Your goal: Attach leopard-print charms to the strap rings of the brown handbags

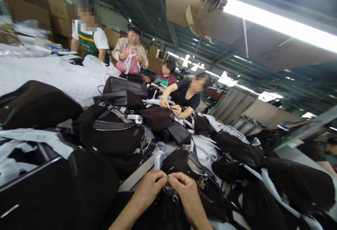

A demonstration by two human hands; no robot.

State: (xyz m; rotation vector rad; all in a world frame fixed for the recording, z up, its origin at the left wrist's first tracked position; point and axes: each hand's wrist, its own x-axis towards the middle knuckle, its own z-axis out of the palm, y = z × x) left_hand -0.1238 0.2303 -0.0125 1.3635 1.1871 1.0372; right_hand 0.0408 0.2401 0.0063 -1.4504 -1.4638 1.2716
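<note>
My left hand (152, 187) and my right hand (185, 188) meet fingertip to fingertip at the lower middle of the head view. Each pinches thumb against forefinger, and what lies between them is too small and hidden to name. Just below the fingers are silver metal rings (175, 198) of a dark brown handbag (158, 210), partly covered by my wrists. Another dark handbag (176, 161) lies right beyond my hands, with a strap and a gold-coloured cluster of hardware (202, 184) to the right.
Many dark handbags (110, 131) crowd the table, some with white wrapping (39, 138) on their handles. Clear plastic sheeting (52, 73) covers the left back. Across the table a person in black (186, 94) handles a bag; several other people stand or sit farther back. Cardboard boxes (28, 5) are stacked behind.
</note>
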